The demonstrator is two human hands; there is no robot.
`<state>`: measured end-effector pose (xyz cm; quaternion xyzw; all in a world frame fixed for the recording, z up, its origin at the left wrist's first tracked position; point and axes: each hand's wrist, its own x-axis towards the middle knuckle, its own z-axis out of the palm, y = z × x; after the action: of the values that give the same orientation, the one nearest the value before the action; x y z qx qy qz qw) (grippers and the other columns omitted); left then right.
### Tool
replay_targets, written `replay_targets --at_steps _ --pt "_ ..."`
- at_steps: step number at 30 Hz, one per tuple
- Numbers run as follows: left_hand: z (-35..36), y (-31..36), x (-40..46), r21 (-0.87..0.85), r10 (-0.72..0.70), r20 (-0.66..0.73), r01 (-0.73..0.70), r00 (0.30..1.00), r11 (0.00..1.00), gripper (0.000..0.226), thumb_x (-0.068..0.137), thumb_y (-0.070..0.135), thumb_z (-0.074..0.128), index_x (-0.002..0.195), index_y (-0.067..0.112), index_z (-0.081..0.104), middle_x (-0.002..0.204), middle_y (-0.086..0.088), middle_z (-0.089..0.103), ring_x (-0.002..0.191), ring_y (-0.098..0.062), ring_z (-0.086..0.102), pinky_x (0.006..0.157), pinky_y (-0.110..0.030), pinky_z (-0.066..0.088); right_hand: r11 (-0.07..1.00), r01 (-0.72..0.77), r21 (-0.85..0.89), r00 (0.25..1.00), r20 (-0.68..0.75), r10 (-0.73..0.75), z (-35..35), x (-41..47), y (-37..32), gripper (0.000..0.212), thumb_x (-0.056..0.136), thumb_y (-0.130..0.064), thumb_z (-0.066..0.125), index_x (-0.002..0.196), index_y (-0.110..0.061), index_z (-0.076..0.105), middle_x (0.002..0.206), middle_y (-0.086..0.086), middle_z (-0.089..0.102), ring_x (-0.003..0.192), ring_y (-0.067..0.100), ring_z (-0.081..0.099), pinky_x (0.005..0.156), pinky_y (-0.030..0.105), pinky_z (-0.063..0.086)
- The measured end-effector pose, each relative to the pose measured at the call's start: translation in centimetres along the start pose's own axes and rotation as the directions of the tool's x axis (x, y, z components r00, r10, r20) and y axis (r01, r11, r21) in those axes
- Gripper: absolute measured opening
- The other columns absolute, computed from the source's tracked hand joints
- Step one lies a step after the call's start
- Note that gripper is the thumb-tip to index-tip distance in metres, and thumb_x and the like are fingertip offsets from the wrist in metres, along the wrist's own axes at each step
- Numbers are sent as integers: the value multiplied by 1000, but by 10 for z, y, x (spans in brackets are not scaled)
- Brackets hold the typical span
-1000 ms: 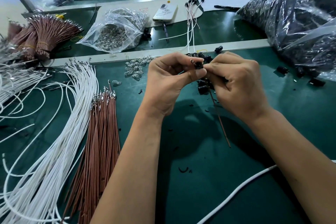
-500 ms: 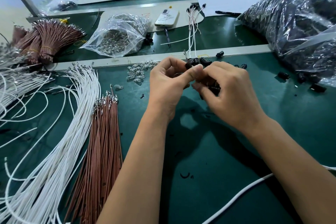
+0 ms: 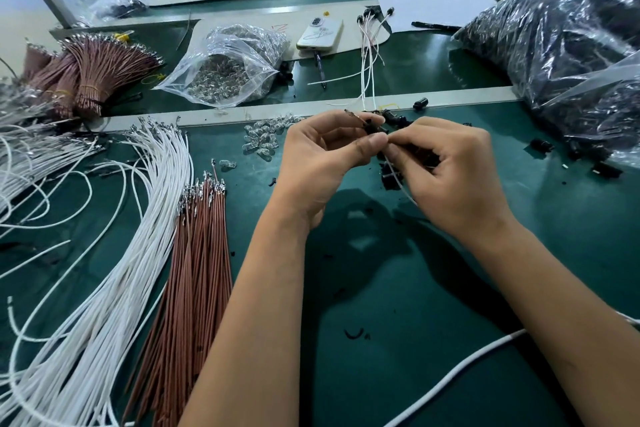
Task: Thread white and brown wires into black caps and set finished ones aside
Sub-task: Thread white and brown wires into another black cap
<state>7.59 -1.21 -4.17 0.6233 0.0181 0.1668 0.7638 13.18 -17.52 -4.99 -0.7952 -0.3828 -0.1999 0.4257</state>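
Head view: left hand (image 3: pixel 325 152) pinches 1 black cap (image 3: pixel 372 128) steady, while right hand (image 3: pixel 446 166), fingertips touching it, seemingly feeds a thin wire (image 3: pixel 398 180); best pushed straight.

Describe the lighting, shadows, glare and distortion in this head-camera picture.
Head view: bright overhead light; the left hand and right hand cast a dark shadow on the green mat beneath them. Glare streaks the plastic bags. Wide-angle bending curves the metal rail and stretches the forearms. The black cap between the fingers is small and hard to make out.
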Motion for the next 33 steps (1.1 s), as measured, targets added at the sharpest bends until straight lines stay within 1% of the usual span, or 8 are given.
replay_targets --at_steps 4,9,12,14,20,24,28,33 --pt "4 0 -1 11 92 -19 -92 996 996 26 73 -13 79 74 12 70 82 -1 74 69 -11 63 62 -20 49 1000 -18 4 1000 16 18 -1 1 0 10 96 -14 75 95 -6 82 82 6 69 78 22 62 70 30 48" --pt "5 0 -2 15 158 -8 -158 987 987 24 70 -12 82 78 7 69 78 -1 72 69 -12 65 70 -24 54 1000 -6 8 1000 18 6 -1 1 -2 9 95 -8 73 99 -8 82 81 6 69 72 20 61 66 26 45" --pt "5 1 -2 26 165 -2 -165 986 986 25 68 -10 83 79 8 71 80 -2 72 74 -18 62 74 -29 55 1000 5 -1 1000 -27 -5 -2 0 -3 8 94 -8 74 99 -10 81 85 0 74 76 16 65 71 22 47" --pt "6 2 -2 29 167 5 -167 986 986 25 68 -10 84 78 10 71 80 -1 72 74 -17 62 75 -29 55 1000 8 -11 999 -48 -8 -2 0 -3 6 92 -8 75 96 -10 80 87 -2 75 78 15 66 73 24 49" --pt "7 3 -3 37 165 -15 -165 986 986 27 69 -11 83 75 11 69 80 -5 72 77 -21 64 76 -32 56 999 22 -26 999 -25 -23 -3 1 -3 6 93 -4 74 95 -5 79 86 -1 72 78 14 61 75 19 44" --pt "7 5 -3 20 175 -8 -175 985 984 30 70 -12 82 73 16 71 78 -2 74 71 -14 69 74 -29 56 998 40 -50 999 1 -40 -2 2 -4 8 94 -2 70 96 -4 78 85 -6 66 79 13 57 75 22 42" --pt "7 5 -3 25 176 -1 -176 984 984 27 70 -11 82 76 13 71 77 0 75 70 -12 69 73 -27 57 997 41 -67 999 9 -40 -2 1 -3 8 95 -2 70 95 -4 77 83 -10 60 77 10 53 75 14 38" --pt "7 6 -3 43 177 10 -178 984 983 27 68 -8 84 76 14 73 79 -2 74 71 -13 64 73 -28 56 996 34 -81 999 -36 -37 -4 1 -3 3 90 -4 77 91 -6 79 80 -7 67 73 13 58 71 18 42"
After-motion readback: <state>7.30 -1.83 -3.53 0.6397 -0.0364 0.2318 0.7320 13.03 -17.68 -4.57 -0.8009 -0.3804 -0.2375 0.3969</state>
